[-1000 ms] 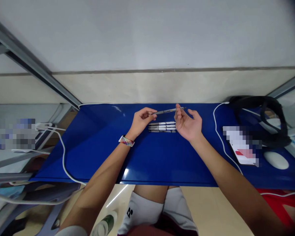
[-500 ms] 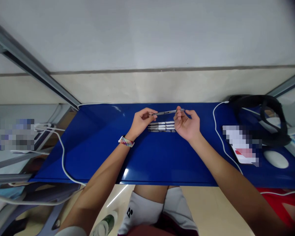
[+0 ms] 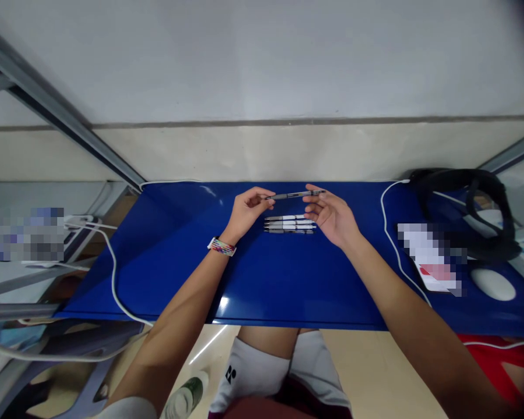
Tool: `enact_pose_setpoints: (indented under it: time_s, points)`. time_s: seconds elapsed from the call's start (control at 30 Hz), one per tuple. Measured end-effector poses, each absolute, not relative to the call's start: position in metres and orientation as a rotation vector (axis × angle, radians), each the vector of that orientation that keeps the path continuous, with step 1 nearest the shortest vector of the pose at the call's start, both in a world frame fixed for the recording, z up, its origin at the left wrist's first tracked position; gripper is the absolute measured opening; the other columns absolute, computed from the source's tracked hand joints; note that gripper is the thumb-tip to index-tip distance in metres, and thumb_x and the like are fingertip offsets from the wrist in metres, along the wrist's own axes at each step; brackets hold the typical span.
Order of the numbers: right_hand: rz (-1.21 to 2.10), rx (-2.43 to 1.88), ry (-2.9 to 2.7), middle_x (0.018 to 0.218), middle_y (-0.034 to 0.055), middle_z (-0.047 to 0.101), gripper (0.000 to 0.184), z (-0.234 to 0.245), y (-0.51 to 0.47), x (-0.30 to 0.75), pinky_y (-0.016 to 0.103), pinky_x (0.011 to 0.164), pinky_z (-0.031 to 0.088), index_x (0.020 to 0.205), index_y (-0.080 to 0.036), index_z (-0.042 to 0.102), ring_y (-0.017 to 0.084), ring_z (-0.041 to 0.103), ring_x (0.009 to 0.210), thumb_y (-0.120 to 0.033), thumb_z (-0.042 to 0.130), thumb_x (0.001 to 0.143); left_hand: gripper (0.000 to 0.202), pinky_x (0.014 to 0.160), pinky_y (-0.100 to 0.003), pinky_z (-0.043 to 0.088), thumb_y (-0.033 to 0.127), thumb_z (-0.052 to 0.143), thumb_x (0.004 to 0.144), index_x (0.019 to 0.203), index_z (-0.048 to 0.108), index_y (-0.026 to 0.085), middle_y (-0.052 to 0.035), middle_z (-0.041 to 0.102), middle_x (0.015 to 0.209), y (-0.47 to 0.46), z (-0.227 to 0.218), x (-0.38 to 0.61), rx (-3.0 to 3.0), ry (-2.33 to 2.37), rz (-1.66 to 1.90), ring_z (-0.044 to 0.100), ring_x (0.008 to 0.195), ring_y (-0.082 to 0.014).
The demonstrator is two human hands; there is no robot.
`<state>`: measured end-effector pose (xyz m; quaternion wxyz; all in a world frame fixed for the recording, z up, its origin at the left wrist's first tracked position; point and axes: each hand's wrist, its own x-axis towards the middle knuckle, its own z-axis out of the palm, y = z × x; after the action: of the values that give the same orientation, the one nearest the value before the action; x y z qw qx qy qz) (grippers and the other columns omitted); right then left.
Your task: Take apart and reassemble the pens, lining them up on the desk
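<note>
A slim grey pen (image 3: 290, 195) is held level above the blue table (image 3: 262, 273). My left hand (image 3: 247, 210) pinches its left end between thumb and fingers. My right hand (image 3: 329, 214) has its fingertips closed on the pen's right end, back of the hand turned up. Just below the held pen, three pens (image 3: 289, 224) with white barrels lie side by side on the table between my two hands. A multicoloured band (image 3: 221, 247) circles my left wrist.
A white cable (image 3: 390, 244) runs down the table right of my right hand. Further right lie a phone (image 3: 434, 265), a white mouse (image 3: 493, 284) and a black strap bundle (image 3: 467, 203). Another white cable (image 3: 112, 273) hangs off the left edge. A wall stands behind.
My right hand has turned from palm-up to back-up while staying on the pen's right end. The pen has shifted slightly left. My left hand has barely moved.
</note>
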<state>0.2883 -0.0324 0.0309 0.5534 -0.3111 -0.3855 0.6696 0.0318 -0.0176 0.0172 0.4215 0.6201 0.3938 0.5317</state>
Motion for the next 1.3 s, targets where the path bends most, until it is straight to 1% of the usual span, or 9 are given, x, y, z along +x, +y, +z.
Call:
enact_pose_setpoints:
  time_s: [0.1, 0.17, 0.27, 0.37, 0.43, 0.63, 0.8, 1.03, 1.3]
  points:
    - [1.193, -0.949, -1.236, 0.095, 0.0052, 0.080, 0.031, 0.019, -0.026, 0.293, 0.038, 0.067, 0.068, 0.113, -0.025, 0.083, 0.020, 0.075, 0.073, -0.039, 0.086, 0.086, 0.023, 0.077, -0.032, 0.057, 0.038, 0.085, 0.090, 0.108, 0.083, 0.023, -0.0037, 0.079, 0.088, -0.017, 0.015, 0.030, 1.609, 1.028, 1.324, 0.073, 0.079, -0.0171]
    - [0.885, -1.053, -1.433, 0.107, 0.0064, 0.079, 0.023, 0.012, -0.023, 0.297, 0.040, 0.071, 0.067, 0.109, -0.027, 0.085, 0.021, 0.075, 0.078, -0.040, 0.083, 0.090, 0.021, 0.077, -0.032, 0.056, 0.038, 0.084, 0.092, 0.107, 0.083, 0.024, -0.0042, 0.079, 0.092, -0.017, 0.014, 0.030, 1.658, 1.059, 1.321, 0.072, 0.082, -0.0177]
    - [0.547, -1.086, -1.681, 0.110, 0.0072, 0.078, 0.018, 0.007, -0.020, 0.304, 0.048, 0.086, 0.065, 0.111, -0.029, 0.085, 0.026, 0.076, 0.093, -0.033, 0.074, 0.097, 0.017, 0.079, -0.034, 0.055, 0.036, 0.080, 0.094, 0.107, 0.082, 0.025, -0.0051, 0.079, 0.100, -0.017, 0.013, 0.030, 1.762, 1.125, 1.277, 0.071, 0.087, -0.0194]
    - [0.379, -1.120, -1.880, 0.108, 0.0078, 0.080, 0.022, 0.005, -0.019, 0.308, 0.055, 0.099, 0.060, 0.114, -0.029, 0.084, 0.031, 0.074, 0.106, -0.026, 0.068, 0.100, 0.020, 0.079, -0.035, 0.053, 0.035, 0.075, 0.097, 0.114, 0.079, 0.025, -0.0046, 0.078, 0.096, -0.018, 0.010, 0.030, 1.867, 1.219, 1.197, 0.070, 0.085, -0.0201]
    - [0.350, -1.168, -1.975, 0.110, 0.0083, 0.081, 0.025, 0.004, -0.020, 0.308, 0.056, 0.101, 0.059, 0.115, -0.028, 0.084, 0.033, 0.072, 0.110, -0.022, 0.065, 0.100, 0.021, 0.082, -0.037, 0.052, 0.035, 0.071, 0.100, 0.116, 0.079, 0.025, -0.0044, 0.078, 0.094, -0.018, 0.009, 0.029, 1.978, 1.274, 1.134, 0.068, 0.086, -0.0215]
    - [0.322, -1.215, -2.141, 0.110, 0.0094, 0.081, 0.036, 0.002, -0.022, 0.307, 0.053, 0.096, 0.059, 0.114, -0.025, 0.083, 0.033, 0.069, 0.108, -0.012, 0.053, 0.099, 0.017, 0.101, -0.045, 0.048, 0.029, 0.064, 0.103, 0.103, 0.081, 0.025, -0.0051, 0.082, 0.105, -0.019, 0.013, 0.029, 2.230, 1.295, 0.994, 0.068, 0.102, -0.0260]
    - [0.322, -1.234, -2.133, 0.108, 0.0098, 0.079, 0.033, 0.006, -0.023, 0.306, 0.052, 0.094, 0.058, 0.110, -0.024, 0.082, 0.034, 0.067, 0.109, -0.012, 0.053, 0.099, 0.015, 0.103, -0.047, 0.045, 0.024, 0.065, 0.101, 0.102, 0.080, 0.026, -0.0026, 0.083, 0.108, -0.017, 0.011, 0.028, 2.284, 1.236, 0.937, 0.069, 0.100, -0.0249]
    - [0.333, -1.245, -2.117, 0.102, 0.0092, 0.078, 0.022, 0.009, -0.025, 0.306, 0.052, 0.094, 0.057, 0.099, -0.025, 0.081, 0.033, 0.066, 0.108, -0.017, 0.060, 0.099, 0.018, 0.100, -0.047, 0.046, 0.027, 0.064, 0.101, 0.099, 0.081, 0.024, -0.0053, 0.079, 0.102, -0.017, 0.006, 0.028, 2.319, 1.266, 0.892, 0.066, 0.100, -0.0258]
    - [0.332, -1.228, -2.146, 0.101, 0.0079, 0.079, 0.021, 0.010, -0.026, 0.305, 0.048, 0.091, 0.057, 0.096, -0.026, 0.082, 0.031, 0.067, 0.105, -0.018, 0.063, 0.098, 0.016, 0.104, -0.047, 0.047, 0.022, 0.067, 0.096, 0.099, 0.082, 0.025, -0.0052, 0.078, 0.105, -0.019, 0.008, 0.028, 2.293, 1.292, 0.888, 0.065, 0.104, -0.0262]
